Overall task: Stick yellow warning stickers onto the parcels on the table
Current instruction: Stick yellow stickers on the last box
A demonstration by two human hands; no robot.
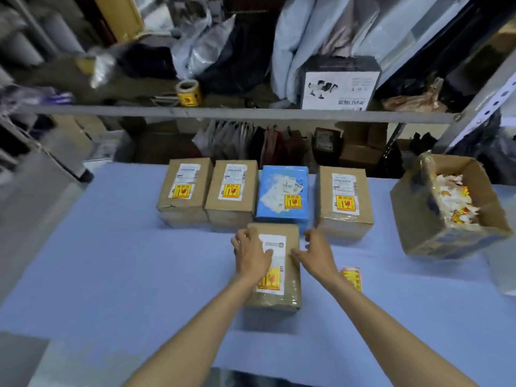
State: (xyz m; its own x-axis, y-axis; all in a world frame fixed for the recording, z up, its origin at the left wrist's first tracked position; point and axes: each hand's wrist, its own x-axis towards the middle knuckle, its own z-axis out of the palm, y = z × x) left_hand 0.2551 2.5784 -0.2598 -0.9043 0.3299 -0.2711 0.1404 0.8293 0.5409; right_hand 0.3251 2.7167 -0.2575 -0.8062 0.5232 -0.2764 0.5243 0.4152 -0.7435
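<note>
I'm watching the left hand point(251, 255) lying palm-down on the brown parcel point(291, 277) at the middle of the bench point(111, 261), fingers bent near its far left edge; whether they are gripping I cannot tell. The right hand point(315, 252) is pinching the right edge, thumb on top, probably steadying the parcel. Its long axis is pointing away from me, toward the row of four parcels point(215, 199) just behind, each already stickered. The yellow sticker point(272, 280) is sitting at the near end of its label, partly under the left wrist. A spare sticker strip point(351, 276) is lying beside the right forearm.
</note>
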